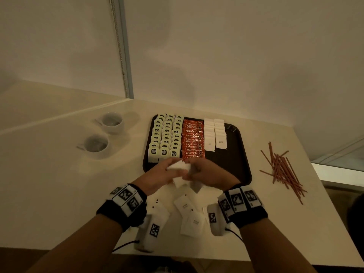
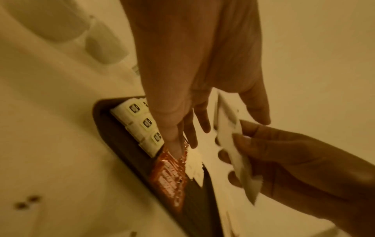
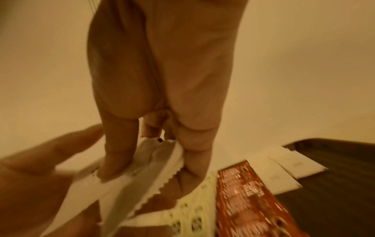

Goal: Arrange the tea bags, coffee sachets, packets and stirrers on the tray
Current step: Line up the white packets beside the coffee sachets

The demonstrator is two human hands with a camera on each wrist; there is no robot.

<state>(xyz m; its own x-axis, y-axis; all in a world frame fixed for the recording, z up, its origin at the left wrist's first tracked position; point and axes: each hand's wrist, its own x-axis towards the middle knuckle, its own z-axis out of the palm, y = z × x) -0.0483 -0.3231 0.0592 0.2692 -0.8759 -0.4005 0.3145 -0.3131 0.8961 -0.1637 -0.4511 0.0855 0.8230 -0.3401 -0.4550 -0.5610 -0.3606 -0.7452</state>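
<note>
Both hands meet over the near edge of the dark tray (image 1: 239, 154), just in front of the tea bag rows. Right hand (image 1: 208, 173) pinches a small stack of white packets (image 3: 129, 181): thumb on one face, fingers curled round the other, serrated edges showing in the right wrist view. Left hand (image 1: 159, 178) sits against the same stack with fingers (image 2: 261, 112) extended and loosely spread. From the left wrist view they look straight, not gripping (contact with the stack is partly hidden, can't tell how firm).

Tray state:
- tea bags (image 1: 165, 136): three columns, overlapping, filling the left part of the tray
- orange coffee sachets (image 1: 193, 139): one overlapped column just right of the tea bags, touching them
- white sugar packets (image 1: 214, 134): two short columns right of the sachets, in the far half of the tray only
- right part and near right corner of the tray are bare dark surface

Off tray:
- loose white packets (image 1: 189, 215) lie scattered on the table (image 1: 59, 184) between the two wrists, near the table's front edge, some overlapping
- brown stirrers (image 1: 283, 168) in a loose fanned pile on the table, right of the tray, apart from it
- two white cups (image 1: 104, 134) on the table left of the tray, well apart from it

Both wrists carry black bands with marker tags.
</note>
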